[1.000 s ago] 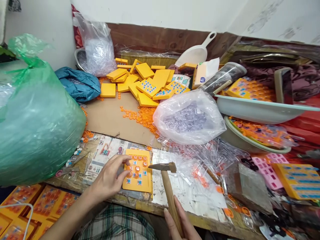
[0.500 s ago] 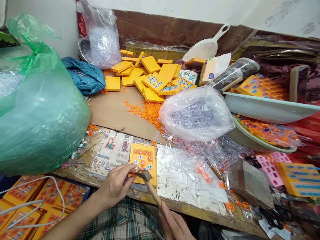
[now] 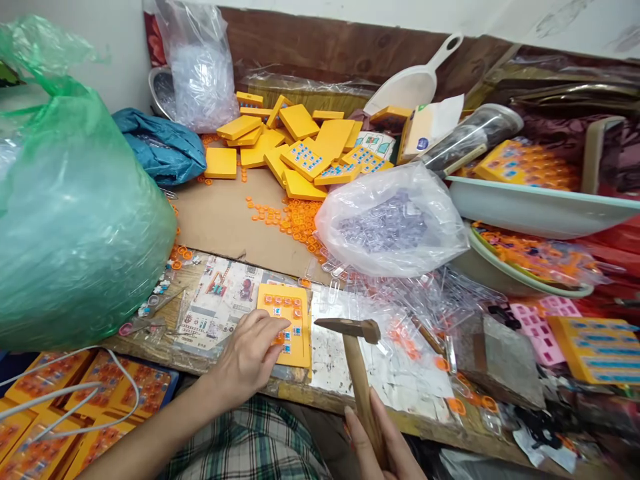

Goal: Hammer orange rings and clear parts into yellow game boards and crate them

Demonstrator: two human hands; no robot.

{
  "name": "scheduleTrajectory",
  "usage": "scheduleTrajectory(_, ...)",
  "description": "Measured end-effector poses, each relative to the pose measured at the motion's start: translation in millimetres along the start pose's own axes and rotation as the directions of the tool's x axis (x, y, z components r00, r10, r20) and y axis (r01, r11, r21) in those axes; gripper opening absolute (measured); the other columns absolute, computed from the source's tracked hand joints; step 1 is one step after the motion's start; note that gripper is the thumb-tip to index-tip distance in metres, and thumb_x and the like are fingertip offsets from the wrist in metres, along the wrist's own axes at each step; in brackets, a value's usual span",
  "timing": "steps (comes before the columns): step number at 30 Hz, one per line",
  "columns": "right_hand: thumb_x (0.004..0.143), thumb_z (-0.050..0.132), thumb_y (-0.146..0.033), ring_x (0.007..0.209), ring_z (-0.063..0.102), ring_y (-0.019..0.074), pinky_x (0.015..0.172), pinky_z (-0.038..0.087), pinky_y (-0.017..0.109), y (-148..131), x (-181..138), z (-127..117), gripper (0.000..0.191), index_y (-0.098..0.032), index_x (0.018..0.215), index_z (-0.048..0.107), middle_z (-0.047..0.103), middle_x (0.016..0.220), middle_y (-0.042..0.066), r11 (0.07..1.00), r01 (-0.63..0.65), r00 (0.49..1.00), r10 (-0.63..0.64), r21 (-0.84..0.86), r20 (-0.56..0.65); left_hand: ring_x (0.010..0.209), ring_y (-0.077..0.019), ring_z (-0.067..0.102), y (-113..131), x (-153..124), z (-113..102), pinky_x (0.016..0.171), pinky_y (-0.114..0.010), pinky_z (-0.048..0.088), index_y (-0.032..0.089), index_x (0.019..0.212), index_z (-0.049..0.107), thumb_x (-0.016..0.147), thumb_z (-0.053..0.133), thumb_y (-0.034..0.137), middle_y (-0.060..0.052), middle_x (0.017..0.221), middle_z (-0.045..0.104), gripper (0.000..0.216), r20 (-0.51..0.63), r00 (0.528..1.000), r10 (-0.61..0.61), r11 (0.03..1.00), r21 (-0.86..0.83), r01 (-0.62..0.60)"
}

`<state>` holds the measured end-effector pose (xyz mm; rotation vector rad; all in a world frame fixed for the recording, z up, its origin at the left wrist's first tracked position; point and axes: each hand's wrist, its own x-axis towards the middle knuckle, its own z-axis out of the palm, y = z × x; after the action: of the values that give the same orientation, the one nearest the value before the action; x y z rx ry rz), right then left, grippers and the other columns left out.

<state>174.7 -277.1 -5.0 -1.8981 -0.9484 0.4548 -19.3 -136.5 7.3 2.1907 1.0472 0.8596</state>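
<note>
As a worker's left hand (image 3: 253,353) bends over a yellow panel (image 3: 300,357) near the workbench's front edge (image 3: 453,437), thumb and fingers around an orange piece (image 3: 279,338), pinch uncertain, the right hand (image 3: 397,440) grips a hammer (image 3: 362,380), its head just right of the panel, narrow end pointing left.

Under the left hand (image 3: 250,357), the board (image 3: 301,345) is yellow, dotted with orange and blue pieces (image 3: 297,331); the hammer (image 3: 363,380) in the right hand (image 3: 397,453) has a brown handle. Left of both hands, the bag (image 3: 85,233) is translucent green; below, the cloth (image 3: 255,443) is green-and-white plaid.
</note>
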Motion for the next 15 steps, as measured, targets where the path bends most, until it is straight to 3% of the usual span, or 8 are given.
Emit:
scheduleTrajectory(4, 0.074, 0.072, -0.037, 0.105, 0.065, 0.0301, 0.1, 0.046, 0.043, 10, 0, -3, 0.045, -0.016, 0.114, 0.069, 0.067, 0.117, 0.009, 0.999, -0.044, 0.999, 0.044, 0.028, 0.018, 0.089, -0.0224, 0.06, 2, 7, 2, 0.078, -0.039, 0.051, 0.019, 0.117, 0.053, 0.084, 0.05, 0.008, -0.009, 0.096, 0.067, 0.035, 0.085, 0.996, 0.014, 0.997, 0.074, -0.02)
scheduleTrajectory(9, 0.077, 0.068, -0.025, 0.096, 0.069, 0.0246, 0.091, 0.053, 0.036, 4, -7, 2, 0.035, -0.021, 0.113, 0.069, 0.071, 0.11, 0.006, 0.987, 0.157, 0.983, -0.16, 0.044, 0.084, 0.095, -0.0206, 0.062, -11, 0, 7, 0.087, -0.039, 0.05, 0.022, 0.122, 0.048, 0.083, 0.056, 0.014, -0.006, 0.099, 0.069, 0.04, -0.069, 0.997, -0.023, 0.997, -0.071, 0.018)
scheduleTrajectory(15, 0.086, 0.054, -0.014, 0.085, 0.07, 0.0152, 0.072, 0.055, 0.019, -11, 4, 0, 0.042, -0.027, 0.125, 0.06, 0.073, 0.099, 0.005, 0.902, 0.425, 0.855, -0.376, -0.069, 0.358, 0.093, -0.019, 0.064, -16, -3, 13, 0.094, -0.04, 0.048, 0.024, 0.13, 0.044, 0.079, 0.062, 0.018, -0.004, 0.094, 0.071, 0.055, -0.06, 0.961, -0.271, 0.941, -0.225, 0.252)
